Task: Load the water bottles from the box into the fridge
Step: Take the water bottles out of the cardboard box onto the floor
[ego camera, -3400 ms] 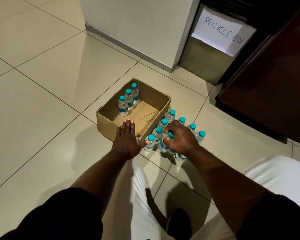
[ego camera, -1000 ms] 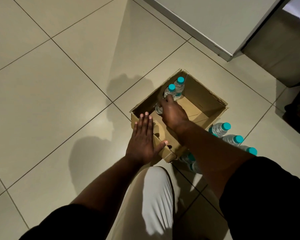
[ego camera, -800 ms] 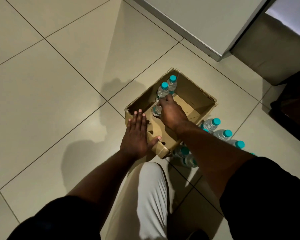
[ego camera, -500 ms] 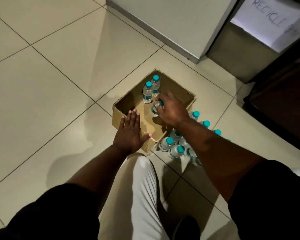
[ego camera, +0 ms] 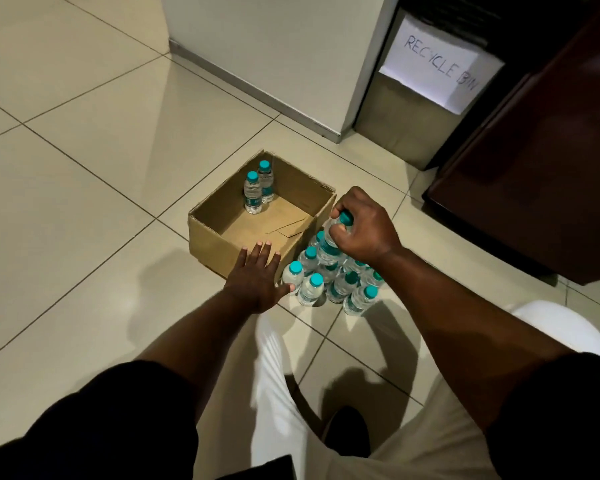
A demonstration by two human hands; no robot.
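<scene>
An open cardboard box (ego camera: 215, 233) stands on the tiled floor with two teal-capped water bottles (ego camera: 253, 192) upright in its far left corner. My left hand (ego camera: 257, 277) lies flat against the box's near wall, fingers straight. To the right of the box my right hand (ego camera: 362, 228) grips one water bottle (ego camera: 329, 245) by its neck and cap, above a cluster of several upright bottles (ego camera: 329, 282) on the floor.
A white cabinet or appliance side (ego camera: 274, 53) rises behind the box. A metal bin with a paper sign reading RECYCLE BIN (ego camera: 437, 67) stands at the back right. A dark brown panel (ego camera: 541, 161) fills the right side. My white-trousered knees (ego camera: 291, 393) are below.
My right hand took one bottle out of the box and carried it right, over the cluster on the floor. Two bottles stay in the box. My left hand stays on the box.
</scene>
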